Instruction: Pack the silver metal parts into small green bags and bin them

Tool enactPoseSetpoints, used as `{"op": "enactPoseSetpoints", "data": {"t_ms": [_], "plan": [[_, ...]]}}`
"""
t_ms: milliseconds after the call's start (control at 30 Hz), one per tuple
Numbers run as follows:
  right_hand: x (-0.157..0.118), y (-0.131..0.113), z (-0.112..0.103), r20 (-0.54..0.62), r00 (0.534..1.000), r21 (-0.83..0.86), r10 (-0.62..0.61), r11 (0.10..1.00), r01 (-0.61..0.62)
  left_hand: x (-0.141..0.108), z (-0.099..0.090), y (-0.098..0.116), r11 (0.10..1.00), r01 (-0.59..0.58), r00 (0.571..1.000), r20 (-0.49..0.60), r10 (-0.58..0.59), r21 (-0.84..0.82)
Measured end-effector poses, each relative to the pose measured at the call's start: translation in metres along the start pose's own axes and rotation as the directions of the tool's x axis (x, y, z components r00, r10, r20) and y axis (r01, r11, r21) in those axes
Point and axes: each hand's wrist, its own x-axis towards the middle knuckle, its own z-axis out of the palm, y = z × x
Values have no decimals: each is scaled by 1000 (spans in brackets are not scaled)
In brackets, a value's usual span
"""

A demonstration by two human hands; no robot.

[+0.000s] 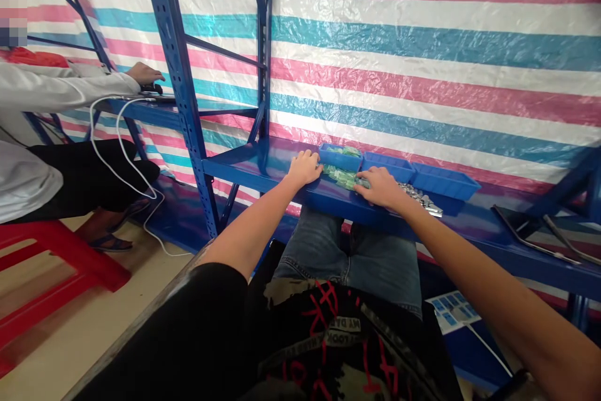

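My left hand [305,167] rests on the blue metal shelf [277,160], palm down, with its fingers apart and its thumb beside a loose pile of small green packets [340,177]. At the right side of that pile lies my right hand [379,188], fingers spread and fingertips touching the packets. Neither hand lifts anything. Just right of it are small silver packets [425,201], partly covered by the hand. Behind the piles stand a left blue bin [340,159] with green packets inside, a middle blue bin [389,166] and a right blue bin [446,183].
A blue upright post [181,76] rises on the left. Beyond it, a co-worker's hand [144,73] rests over a dark object on another shelf. White cables [124,157] hang there, near a red stool [56,263]. A dark flat tablet-like object [530,235] lies right.
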Motion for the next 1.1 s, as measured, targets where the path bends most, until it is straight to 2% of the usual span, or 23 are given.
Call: {"op": "enactPoseSetpoints", "data": {"t_ms": [167,300,333,467,600,700,800,900,967,1000,1033,1100], "plan": [[6,-22,9,-13,996,-61,-83,995,82,-10,-10,16,997,-62,985,-156,68,47],[9,-28,8,-34,991,-112,-132,985,128,-24,-19,15,987,-143,964,-217,155,70],[9,-29,7,-39,989,-121,-140,983,135,-29,-20,11,983,-166,962,-205,180,85],[3,-28,8,-84,989,-127,-121,986,109,-49,-25,-10,946,-306,950,-27,310,107],[-1,-29,10,-136,988,-94,-74,994,61,-69,-38,-30,870,-480,876,101,471,107],[-3,-30,10,-158,985,-47,-74,997,67,-81,-49,-37,838,-544,832,142,536,28],[-3,-31,11,-183,981,28,-63,997,69,-85,-54,-34,835,-548,828,112,549,-47],[-3,-31,11,-211,977,142,-36,988,67,-75,-49,-20,847,-483,870,-13,493,-222],[-1,-29,12,-223,975,247,-6,967,63,-59,-39,-5,833,-347,936,-104,337,-431],[0,-27,13,-226,974,309,19,950,53,-49,-32,4,779,-245,969,-133,206,-577],[2,-24,14,-227,973,373,53,927,37,-37,-23,14,671,-134,990,-124,63,-729],[6,-15,17,-219,965,495,144,869,-17,-14,-4,34,593,-55,995,-92,-32,-803]]}}
